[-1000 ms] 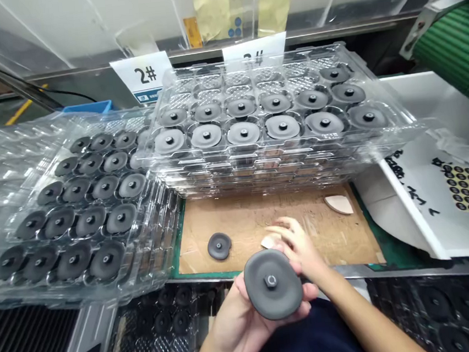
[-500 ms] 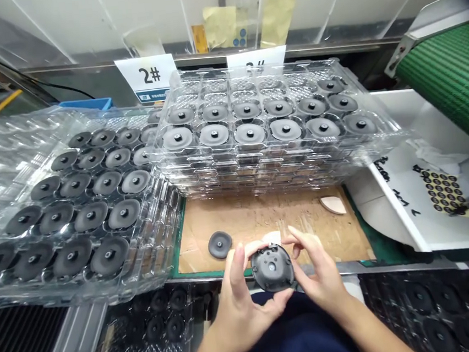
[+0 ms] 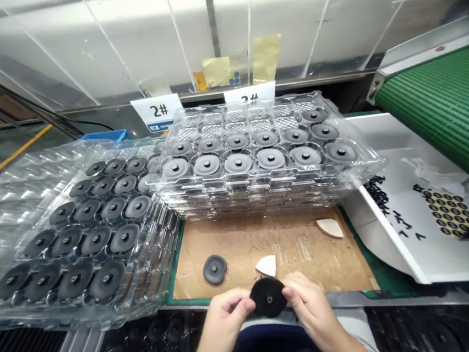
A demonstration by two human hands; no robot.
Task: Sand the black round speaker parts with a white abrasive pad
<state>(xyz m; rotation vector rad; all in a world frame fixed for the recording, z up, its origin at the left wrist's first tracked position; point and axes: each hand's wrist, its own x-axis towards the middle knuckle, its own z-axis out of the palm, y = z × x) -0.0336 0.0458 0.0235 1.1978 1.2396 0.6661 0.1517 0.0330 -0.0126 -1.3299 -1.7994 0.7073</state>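
Head view: both hands hold one dark disc [image 3: 268,297] just over the near edge of the brown board [image 3: 299,241].
Left tray [image 3: 160,244]: beside the board's left edge, full of parts.
Loose disc [image 3: 215,269]: flat on the board's left part.
Left hand [image 3: 225,315]: fingers curled, pinching the dark disc's left rim; a second ago it held the disc alone.
Right hand [image 3: 313,306]: curled, pinching the right rim; a second ago it hung loose behind the disc.
Change: the disc got turned over, and two hands now grip it, so it looks steadier.
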